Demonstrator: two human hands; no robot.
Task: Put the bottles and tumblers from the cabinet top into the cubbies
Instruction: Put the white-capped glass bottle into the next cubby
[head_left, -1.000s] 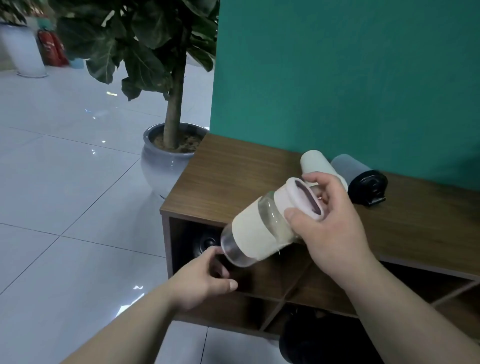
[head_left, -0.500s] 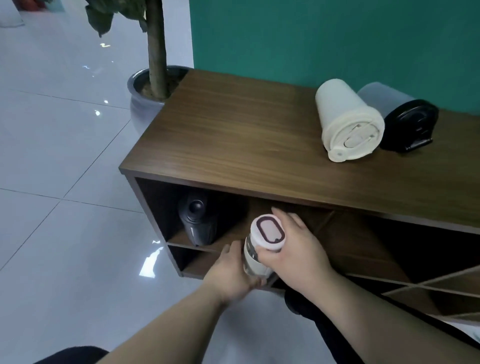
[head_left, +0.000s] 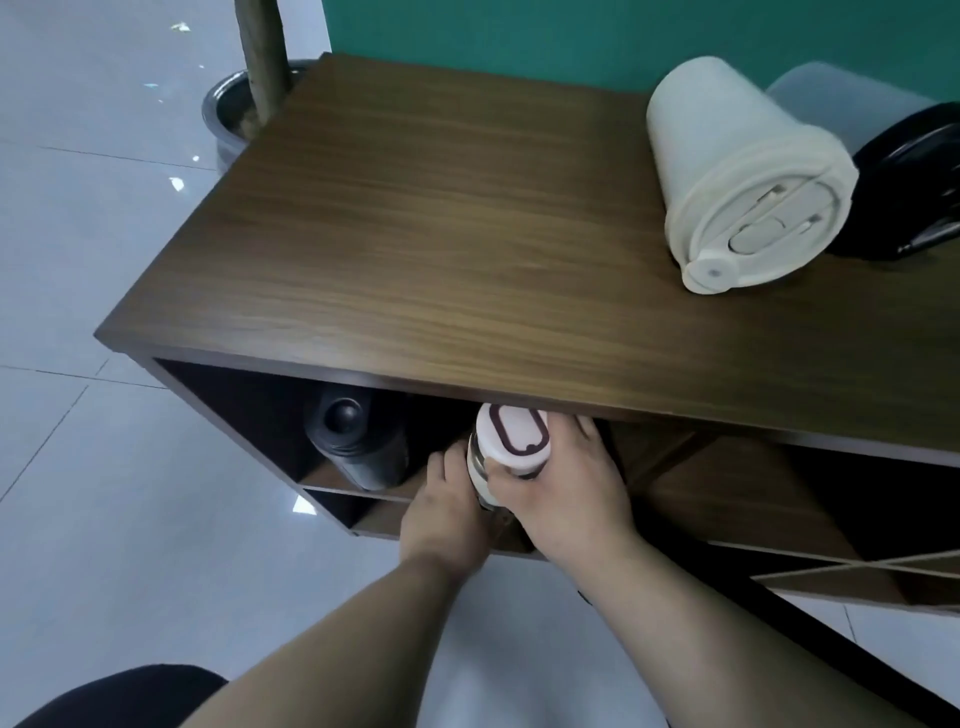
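A glass bottle (head_left: 511, 439) with a white lid lies at the mouth of an upper cubby, lid toward me, under the edge of the wooden cabinet top (head_left: 415, 249). My right hand (head_left: 563, 491) grips its lid end. My left hand (head_left: 449, 512) holds its body from the left. A black bottle (head_left: 353, 441) lies inside the cubby to the left. On the cabinet top at the right lie a cream tumbler (head_left: 743, 182) and a grey tumbler with a black lid (head_left: 893, 166), both on their sides.
A potted plant (head_left: 249, 98) stands on the floor past the cabinet's left end. A teal wall (head_left: 519, 36) backs the cabinet. Diagonal dividers (head_left: 852, 561) split the cubbies at the right. Pale floor tiles (head_left: 104, 260) spread to the left.
Both hands have carried the glass bottle down from above the cabinet edge to the cubby mouth and farther in. My view has come closer and tilted down.
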